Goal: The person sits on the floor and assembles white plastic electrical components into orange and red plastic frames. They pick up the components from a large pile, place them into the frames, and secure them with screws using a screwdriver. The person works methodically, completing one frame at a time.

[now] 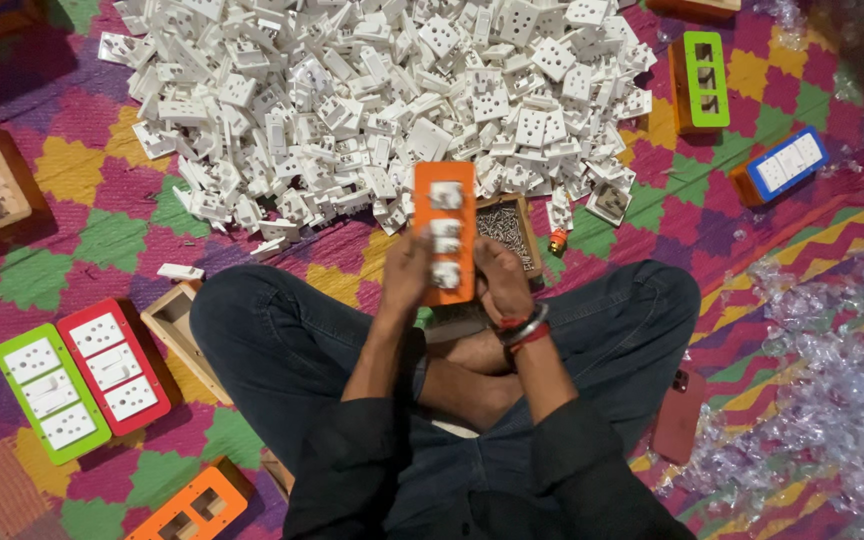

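Colourful zigzag mat (102, 240) lies beneath; left hand (407, 275) and right hand (500, 280) close their fingers on an orange plastic switch plate (444, 232), long axis pointing away, between them.

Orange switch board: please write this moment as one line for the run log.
left hand: holds orange switch board | right hand: holds same board | behind: pile of white sockets | person: seated cross-legged

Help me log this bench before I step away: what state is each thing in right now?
Orange switch plate: held upright, three white modules fitted.
Left hand: grip closed on the plate's left edge.
Right hand: grip closed on its right edge.
Pile of white sockets: loose, heaped.
Green plate at left: filled, lying flat.
Red plate: filled, flat.
Green frame: slots empty.
Screw box: open.
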`<action>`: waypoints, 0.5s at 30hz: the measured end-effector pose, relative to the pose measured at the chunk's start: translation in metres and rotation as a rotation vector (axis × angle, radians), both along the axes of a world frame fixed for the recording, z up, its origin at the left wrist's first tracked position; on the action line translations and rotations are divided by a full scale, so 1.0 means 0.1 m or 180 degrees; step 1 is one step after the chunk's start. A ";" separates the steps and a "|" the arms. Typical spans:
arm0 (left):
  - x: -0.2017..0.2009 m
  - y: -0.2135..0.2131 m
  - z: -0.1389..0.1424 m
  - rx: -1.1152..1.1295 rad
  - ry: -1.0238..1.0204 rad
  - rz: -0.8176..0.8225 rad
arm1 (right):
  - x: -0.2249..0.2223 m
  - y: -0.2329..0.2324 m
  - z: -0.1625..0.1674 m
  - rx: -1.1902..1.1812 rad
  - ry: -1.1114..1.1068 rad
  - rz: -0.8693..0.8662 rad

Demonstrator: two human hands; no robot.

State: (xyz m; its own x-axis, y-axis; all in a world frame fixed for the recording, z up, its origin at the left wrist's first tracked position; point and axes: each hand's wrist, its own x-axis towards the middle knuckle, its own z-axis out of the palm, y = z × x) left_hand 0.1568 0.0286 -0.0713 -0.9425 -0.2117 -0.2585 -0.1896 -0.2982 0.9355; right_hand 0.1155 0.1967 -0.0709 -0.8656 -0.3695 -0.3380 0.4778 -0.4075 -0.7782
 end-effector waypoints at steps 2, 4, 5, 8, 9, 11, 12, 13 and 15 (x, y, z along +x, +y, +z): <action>-0.02 -0.07 0.01 0.0664 0.0238 0.0445 | -0.05 -0.17 0.02 0.1689 0.0622 0.0235; -0.05 -0.16 0.02 0.0967 0.0414 0.0741 | -0.08 -0.33 0.03 0.3080 0.0960 0.0630; -0.06 -0.20 0.02 0.0936 0.0461 0.0820 | -0.07 -0.40 0.01 0.3619 0.0981 0.0918; -0.07 -0.25 0.05 0.1481 0.0517 0.0813 | -0.02 -0.53 -0.11 0.4000 0.2691 0.1111; -0.07 -0.25 0.05 0.1758 0.0541 0.0777 | -0.02 -0.56 -0.16 0.3835 0.3553 0.1028; -0.06 -0.23 0.07 0.1783 0.0447 0.0718 | -0.01 -0.49 -0.26 0.3870 0.3188 0.0979; -0.06 -0.22 0.07 0.1800 0.0404 0.0671 | -0.03 -0.44 -0.31 0.3896 0.3003 0.0939; -0.05 -0.21 0.07 0.1808 0.0430 0.0624 | -0.04 -0.39 -0.35 0.3575 0.2882 0.0925; -0.04 -0.19 0.06 0.1810 0.0489 0.0526 | -0.09 -0.34 -0.37 0.2923 0.2639 0.0885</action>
State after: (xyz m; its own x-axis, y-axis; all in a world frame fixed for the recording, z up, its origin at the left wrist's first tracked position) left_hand 0.1527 0.0091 -0.0650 -0.9445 -0.2269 -0.2376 0.0262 -0.7729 0.6339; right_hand 0.1061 0.1631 -0.1077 -0.8708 -0.4900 0.0390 -0.3041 0.4748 -0.8259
